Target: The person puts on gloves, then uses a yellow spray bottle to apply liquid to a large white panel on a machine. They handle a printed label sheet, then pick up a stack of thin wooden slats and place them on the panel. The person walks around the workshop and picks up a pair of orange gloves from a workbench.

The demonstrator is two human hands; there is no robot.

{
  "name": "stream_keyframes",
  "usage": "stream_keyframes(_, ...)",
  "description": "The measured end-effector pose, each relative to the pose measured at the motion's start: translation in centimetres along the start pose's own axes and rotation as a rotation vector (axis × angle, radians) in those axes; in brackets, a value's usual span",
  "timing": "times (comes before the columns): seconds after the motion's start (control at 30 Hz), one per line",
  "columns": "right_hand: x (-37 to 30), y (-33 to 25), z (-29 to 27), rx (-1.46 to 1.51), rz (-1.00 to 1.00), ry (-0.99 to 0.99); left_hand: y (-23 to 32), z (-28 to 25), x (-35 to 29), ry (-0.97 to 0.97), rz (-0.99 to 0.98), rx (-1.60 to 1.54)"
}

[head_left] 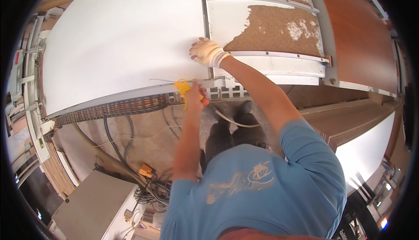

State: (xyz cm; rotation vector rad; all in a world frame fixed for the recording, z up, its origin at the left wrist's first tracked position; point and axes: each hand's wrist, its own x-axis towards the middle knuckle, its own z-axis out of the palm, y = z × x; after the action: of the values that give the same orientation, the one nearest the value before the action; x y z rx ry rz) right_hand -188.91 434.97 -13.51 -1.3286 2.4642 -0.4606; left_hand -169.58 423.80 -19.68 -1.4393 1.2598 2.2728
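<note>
Shirt: one, blue point(270, 183), nearest to the camera.
Hose: one, pale point(238, 123), bowing out to the right from the left hand, in front of the dark trousers point(218, 138).
Left hand: one, no glove seen point(195, 94), clamped around the air gun; the nearer of the two hands to the body.
Air gun: one, yellow point(181, 86), in the left hand, by the white panel's near edge.
Nozzle line: one thin nozzle point(161, 80), long axis running left from the left hand, roughly along that near edge; its tip shows against the panel, touching or just above, cannot tell.
Cable chain: one, dark, slotted point(131, 105), below the panel's near edge.
Right hand: one, in a pale glove point(206, 52), beyond and right of the air gun; fingers loosely bent, slightly apart, seemingly resting at the panel's right edge, nothing seen in them.
White panel: one, large point(122, 34), spreading left and away from both hands.
Brown patches: two, worn point(279, 30), right of the panel, a metal strip between them.
Red-brown board: one point(358, 34), farthest right.
</note>
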Motion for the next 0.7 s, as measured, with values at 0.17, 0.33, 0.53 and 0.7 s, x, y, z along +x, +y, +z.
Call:
stream_keyframes(0.17, 3.3, 3.3, 4.7, 0.038, -0.160, 0.311, -0.6, 4.1, 3.3, 0.041, -0.007, 0.099)
stream_keyframes(0.33, 3.4, 5.7, 6.0, 0.210, -0.377, 0.560, -1.0, 5.0, 1.9, 0.260, -0.034, 0.083)
stream_keyframes(0.53, 3.7, 7.1, 6.0, 0.448, -0.456, 0.633, -0.9, 7.2, 1.2, 0.440, -0.003, 0.012)
stream_keyframes(0.7, 4.2, 7.2, 7.5, 0.577, -0.415, 0.721, -0.4, 8.0, 0.9, 0.513, -0.045, 0.079)
